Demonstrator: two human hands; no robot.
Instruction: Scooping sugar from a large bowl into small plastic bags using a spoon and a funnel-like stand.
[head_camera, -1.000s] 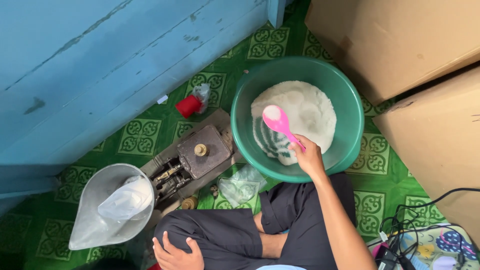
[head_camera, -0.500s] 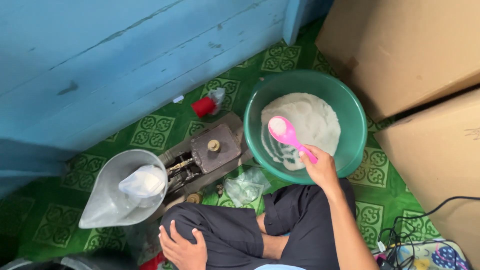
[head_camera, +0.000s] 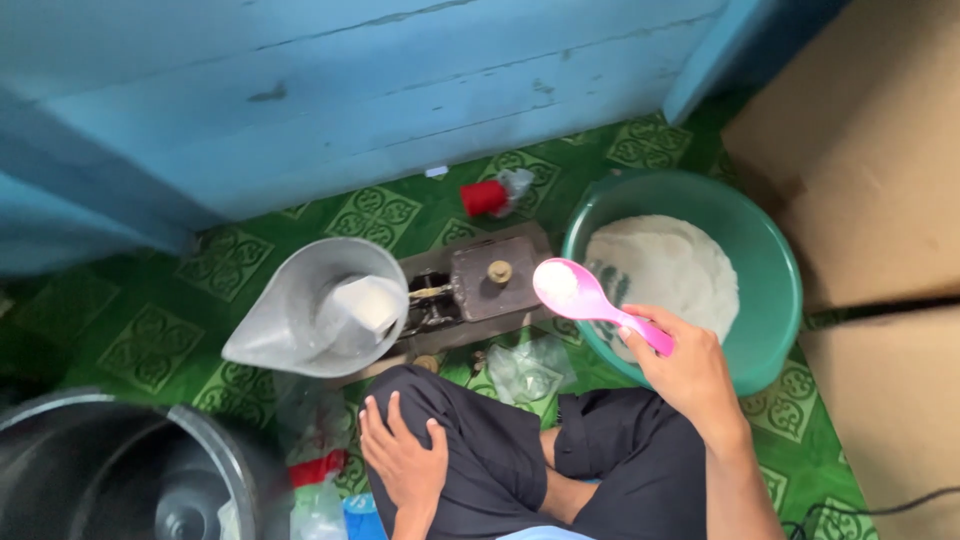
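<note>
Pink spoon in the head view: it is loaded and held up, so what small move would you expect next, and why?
Probably a short carry to the person's left, toward the bag on the scale pan. The right hand holds the pink spoon level with white powder in its bowl, already past the rim of the green basin and over the scale. The left hand rests idle on the knee.

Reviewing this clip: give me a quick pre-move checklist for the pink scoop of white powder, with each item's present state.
1. Right hand grips the pink scoop by its handle: ok.
2. Scoop bowl carries white powder: ok.
3. Scoop held level: cannot tell.
4. Grey funnel-shaped container beside the small scale has its mouth open: ok.
5. Left hand free, resting on the knee: ok.
6. Green basin holds powder: ok.
</note>
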